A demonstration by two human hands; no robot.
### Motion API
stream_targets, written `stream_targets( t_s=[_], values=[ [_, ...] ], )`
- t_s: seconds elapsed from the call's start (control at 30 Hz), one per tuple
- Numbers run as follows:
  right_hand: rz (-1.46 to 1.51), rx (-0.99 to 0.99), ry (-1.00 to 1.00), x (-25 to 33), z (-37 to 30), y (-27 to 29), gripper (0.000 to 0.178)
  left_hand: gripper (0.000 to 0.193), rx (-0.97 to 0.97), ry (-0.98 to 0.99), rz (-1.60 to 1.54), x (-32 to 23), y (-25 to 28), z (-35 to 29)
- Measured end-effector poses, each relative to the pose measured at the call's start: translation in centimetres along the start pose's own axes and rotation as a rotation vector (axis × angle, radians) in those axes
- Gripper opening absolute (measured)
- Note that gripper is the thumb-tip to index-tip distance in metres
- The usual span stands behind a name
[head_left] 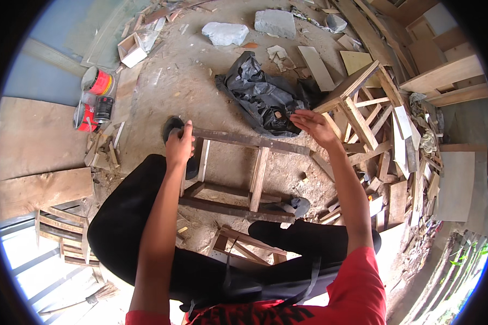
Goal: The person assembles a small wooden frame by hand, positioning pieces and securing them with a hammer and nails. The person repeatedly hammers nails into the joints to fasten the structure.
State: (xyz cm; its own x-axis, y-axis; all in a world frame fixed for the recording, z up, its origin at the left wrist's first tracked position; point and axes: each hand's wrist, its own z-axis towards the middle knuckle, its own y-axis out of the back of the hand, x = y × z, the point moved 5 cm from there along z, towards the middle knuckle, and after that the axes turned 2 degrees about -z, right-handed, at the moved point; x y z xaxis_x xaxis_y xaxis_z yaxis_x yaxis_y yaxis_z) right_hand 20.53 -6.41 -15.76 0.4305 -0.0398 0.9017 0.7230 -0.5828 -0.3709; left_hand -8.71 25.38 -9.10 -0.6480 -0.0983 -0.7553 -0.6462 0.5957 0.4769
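A wooden frame (249, 142), made of two long dark rails joined by lighter crosspieces, lies between my legs. My left hand (180, 145) is closed around the left end of its far rail, thumb pointing up. Over on the right, my right hand (315, 127) hovers past the rail's other end, its fingers stretched out and holding nothing. A crumpled black plastic bag (257, 89) lies on the ground just beyond those fingertips. Below me, a small wooden stool or frame (244, 244) shows partly between my thighs.
Red paint cans (98, 82) and a dark can (104, 108) stand at the left. Two pale stone blocks (225, 33) lie at the far side. A wooden stool-like frame (358, 116) rests on a heap of scrap wood at right. A broom (102, 293) lies at lower left.
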Motion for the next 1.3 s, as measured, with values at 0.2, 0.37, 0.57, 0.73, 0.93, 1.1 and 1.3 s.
stream_targets(
  t_s=[0.2,0.37,0.57,0.73,0.93,1.1,1.3],
  values=[
    [0.004,-0.331,0.018,1.6,-8.0,1.4,0.032,0.065,-0.005,-0.075,0.038,0.2,-0.1,0.6],
    [0.206,-0.51,0.012,0.9,-15.9,0.4,0.017,0.066,0.067,0.035,-0.041,1.0,0.4,1.1],
    [0.517,-0.569,0.104,-0.1,-20.3,-0.1,0.016,0.069,0.256,-0.03,-0.12,-2.9,-1.8,-2.2],
    [0.66,-0.613,0.112,0.2,-22.2,-5.5,0.023,0.053,0.331,-0.15,-0.079,-6.7,-3.6,-6.0],
    [0.593,-0.472,0.062,0.2,-23.8,-10.5,0.025,0.069,0.302,-0.151,0.001,-5.8,-2.7,-5.1],
    [0.444,-0.454,0.004,-1.5,-23.5,-10.7,0.027,0.106,0.088,-0.401,0.25,-5.8,-2.2,-5.8],
    [0.171,-0.493,-0.006,-1.5,-22.5,-12.3,0.028,0.102,-0.009,-0.424,0.43,-4.4,-1.0,-6.2]
  ],
)
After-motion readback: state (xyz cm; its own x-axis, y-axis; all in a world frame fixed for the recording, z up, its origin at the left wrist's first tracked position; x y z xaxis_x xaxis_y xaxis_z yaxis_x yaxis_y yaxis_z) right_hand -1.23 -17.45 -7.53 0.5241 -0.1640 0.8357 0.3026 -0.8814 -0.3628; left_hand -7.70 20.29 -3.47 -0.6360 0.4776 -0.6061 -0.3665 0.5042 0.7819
